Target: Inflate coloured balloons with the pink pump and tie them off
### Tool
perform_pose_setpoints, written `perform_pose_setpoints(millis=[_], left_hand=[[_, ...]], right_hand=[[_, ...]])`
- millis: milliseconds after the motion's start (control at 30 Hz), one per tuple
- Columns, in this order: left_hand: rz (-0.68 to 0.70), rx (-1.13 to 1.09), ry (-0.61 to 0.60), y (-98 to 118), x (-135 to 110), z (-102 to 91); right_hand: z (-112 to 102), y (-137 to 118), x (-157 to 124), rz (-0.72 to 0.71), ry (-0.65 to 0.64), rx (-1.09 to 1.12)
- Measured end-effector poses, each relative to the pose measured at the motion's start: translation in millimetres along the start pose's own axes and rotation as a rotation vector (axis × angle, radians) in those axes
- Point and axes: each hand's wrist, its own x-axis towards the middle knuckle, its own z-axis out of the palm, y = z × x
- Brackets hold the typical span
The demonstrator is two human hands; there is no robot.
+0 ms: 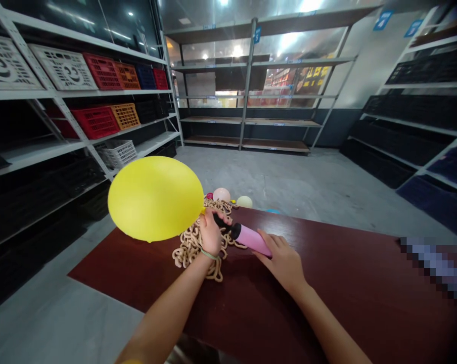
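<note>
A large inflated yellow balloon point(155, 197) fills the left of the view, its neck pointing right. My left hand point(211, 235) is closed around that neck and the black front end of a hand balloon pump. The pump's pink barrel point(253, 240) sits in my right hand point(283, 260), with the fingers wrapped over it from the right. Balloon and pump are both held above the table. Under my left hand lies a heap of beige chain-like loops point(192, 245). Exactly how the neck meets the nozzle is hidden by my fingers.
The dark red table point(327, 273) spreads below my hands. Beyond its far edge show a pale pink balloon point(221, 194) and a pale yellow-green balloon point(244, 201). A pixelated object point(437, 265) lies at right. Metal shelves with crates point(99, 121) stand left; other racks point(247, 121) stand behind.
</note>
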Motion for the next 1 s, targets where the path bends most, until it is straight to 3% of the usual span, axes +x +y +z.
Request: perform_pose_setpoints(millis=[200, 333, 400, 567, 833, 1000], left_hand=[[0.112, -0.034, 0.171, 28.1, 31.9, -14.9], [0.143, -0.051, 0.235, 25.5, 28.0, -13.3], [0.113, -0.033, 0.203, 14.6, 15.9, -8.4], [-0.001, 0.016, -0.009, -12.8, -16.1, 4.4], [-0.080, -0.015, 0.022, -13.5, -8.0, -0.7], [-0.075, -0.024, 0.027, -12.9, -5.9, 0.2]], right_hand=[[-0.6, 22.9, 1.4, -0.049, 0.032, -0.097], [7.4, 15.2, -0.8, -0.046, 0.057, -0.031], [11.4, 6.4, -2.1, -0.032, 0.084, 0.008], [14.3, -5.6, -3.9, 0.019, 0.139, 0.059], [17.8, -1.8, -4.5, 0.021, 0.050, 0.048], [15.7, 1.5, -2.2, -0.036, 0.059, 0.012]])
